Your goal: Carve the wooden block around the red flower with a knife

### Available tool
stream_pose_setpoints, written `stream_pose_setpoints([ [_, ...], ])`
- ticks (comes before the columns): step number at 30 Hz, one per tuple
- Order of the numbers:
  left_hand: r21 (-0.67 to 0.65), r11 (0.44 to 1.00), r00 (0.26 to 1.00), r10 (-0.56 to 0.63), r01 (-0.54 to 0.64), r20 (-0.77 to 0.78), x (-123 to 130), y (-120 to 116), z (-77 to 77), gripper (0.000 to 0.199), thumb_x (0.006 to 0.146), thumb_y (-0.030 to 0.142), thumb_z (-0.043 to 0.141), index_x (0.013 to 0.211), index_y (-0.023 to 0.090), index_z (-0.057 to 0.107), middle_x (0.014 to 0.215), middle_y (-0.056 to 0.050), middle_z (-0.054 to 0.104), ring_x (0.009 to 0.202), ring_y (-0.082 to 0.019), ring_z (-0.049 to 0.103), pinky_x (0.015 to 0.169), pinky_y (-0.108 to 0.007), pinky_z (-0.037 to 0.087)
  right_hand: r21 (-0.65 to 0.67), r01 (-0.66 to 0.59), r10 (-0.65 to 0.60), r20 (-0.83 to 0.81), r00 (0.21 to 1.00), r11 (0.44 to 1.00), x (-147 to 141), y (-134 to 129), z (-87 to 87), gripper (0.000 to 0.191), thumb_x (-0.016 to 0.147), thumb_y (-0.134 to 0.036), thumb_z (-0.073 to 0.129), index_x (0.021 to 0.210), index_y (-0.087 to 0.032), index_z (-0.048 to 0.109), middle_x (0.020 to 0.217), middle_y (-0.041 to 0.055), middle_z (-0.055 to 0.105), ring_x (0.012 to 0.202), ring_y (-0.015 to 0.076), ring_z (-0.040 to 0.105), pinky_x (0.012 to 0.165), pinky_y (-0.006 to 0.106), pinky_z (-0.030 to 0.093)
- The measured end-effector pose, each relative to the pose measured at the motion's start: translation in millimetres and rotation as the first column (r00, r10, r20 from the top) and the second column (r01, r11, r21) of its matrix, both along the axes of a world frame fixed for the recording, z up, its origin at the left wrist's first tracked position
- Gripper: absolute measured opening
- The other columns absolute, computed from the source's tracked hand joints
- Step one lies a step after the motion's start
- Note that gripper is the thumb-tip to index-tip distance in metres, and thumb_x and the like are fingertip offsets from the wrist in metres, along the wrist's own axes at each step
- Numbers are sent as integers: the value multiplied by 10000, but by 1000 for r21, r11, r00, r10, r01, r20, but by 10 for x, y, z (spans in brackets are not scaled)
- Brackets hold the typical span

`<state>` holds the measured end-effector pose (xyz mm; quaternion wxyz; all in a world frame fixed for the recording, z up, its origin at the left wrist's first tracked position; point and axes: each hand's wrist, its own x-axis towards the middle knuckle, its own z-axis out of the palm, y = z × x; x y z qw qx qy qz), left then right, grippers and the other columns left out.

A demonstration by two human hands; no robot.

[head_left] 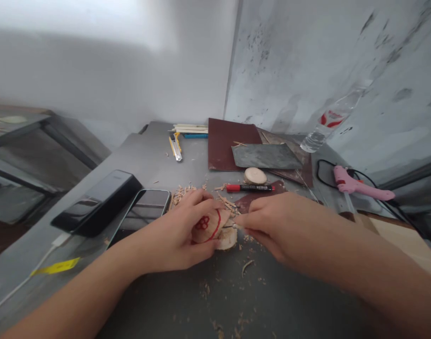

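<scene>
My left hand (191, 228) is closed around the edge of a pale wood piece (205, 227) that has a red flower and a curved red line drawn on it. A round wood slice (228, 238) lies under or against its right side; I cannot tell if they are joined. My right hand (268, 223) grips a thin carving tool (234, 226), whose metal tip touches the wood. Its handle is mostly hidden by the fingers. Curled wood shavings (187, 190) lie about both hands.
Beyond my hands lie a red marker (250, 188), another wood slice (255, 176), sandpaper sheets (224, 146) and a utility knife (175, 147). A phone (144, 207) and black power bank (97, 202) are left. A water bottle (330, 122) and pink glue gun (360, 186) are right.
</scene>
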<state>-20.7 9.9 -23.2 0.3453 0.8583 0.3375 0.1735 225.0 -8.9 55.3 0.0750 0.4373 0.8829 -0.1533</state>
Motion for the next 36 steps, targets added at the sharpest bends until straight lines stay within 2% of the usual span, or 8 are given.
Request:
stream_pose_setpoints([
  [3, -4, 1000, 1000, 4, -4, -2, -5, -8, -13, 538, 894, 261, 707, 1395, 291, 511, 1380, -87, 515, 1277, -281, 556, 1135, -475, 476, 15, 6, -8, 118, 993, 1000, -54, -39, 18, 196, 857, -18, 636, 801, -190, 711, 786, 28, 702, 640, 162, 549, 605, 327, 275],
  [6, -3, 1000, 1000, -1, 1, -2, 4, -9, -4, 508, 895, 255, 703, 1372, 295, 530, 1382, -82, 520, 1272, -281, 557, 1133, -474, 473, -67, 39, -38, 18, 999, 997, -6, 4, 45, 288, 964, -153, 607, 682, -194, 568, 673, -22, 608, 602, 133, 500, 594, 306, 301],
  [8, -8, 1000, 1000, -4, 4, -13, 11, -6, 17, 509, 892, 250, 703, 1371, 295, 536, 1381, -82, 523, 1267, -283, 561, 1125, -471, 479, -172, 38, -54, -88, 995, 984, 66, 59, 51, 373, 1026, -234, 539, 662, -198, 463, 610, -51, 511, 563, 117, 440, 564, 284, 307],
  [10, -19, 1000, 1000, 0, 0, -28, 14, -4, 41, 524, 888, 245, 702, 1382, 294, 534, 1383, -82, 521, 1263, -284, 568, 1120, -469, 487, -229, 16, -50, -142, 989, 973, 134, 104, 50, 389, 1043, -264, 515, 668, -202, 431, 594, -59, 467, 560, 116, 419, 552, 274, 309],
  [15, -66, 998, 999, 13, -16, -40, 8, -12, 74, 528, 881, 259, 712, 1381, 285, 545, 1392, -93, 511, 1267, -288, 578, 1129, -472, 496, -190, -58, 23, -184, 983, 980, 196, 122, 53, 334, 1025, -211, 546, 694, -203, 497, 610, -67, 518, 573, 113, 444, 575, 276, 309],
  [22, -60, 998, 999, 22, -24, -28, -1, -13, 51, 558, 867, 232, 713, 1396, 295, 544, 1419, -102, 507, 1281, -291, 583, 1148, -482, 493, -120, -64, 44, -167, 985, 991, 191, 133, 33, 311, 1031, -211, 560, 720, -201, 552, 662, -56, 593, 598, 115, 482, 611, 282, 324],
  [29, -59, 998, 999, 32, -33, -23, -6, -21, 42, 561, 863, 229, 715, 1392, 289, 539, 1415, -101, 509, 1273, -290, 589, 1135, -481, 498, -123, -30, 12, -142, 990, 992, 181, 132, 60, 359, 1062, -258, 516, 708, -205, 489, 626, -61, 531, 579, 117, 458, 594, 285, 324],
  [36, -32, 999, 999, 14, -15, -36, 0, -16, 61, 530, 880, 250, 717, 1376, 286, 535, 1398, -98, 524, 1284, -299, 569, 1137, -483, 491, -122, 29, -44, -127, 991, 992, 140, 69, 33, 365, 1049, -275, 524, 691, -201, 531, 628, -35, 599, 549, 124, 494, 577, 281, 337],
])
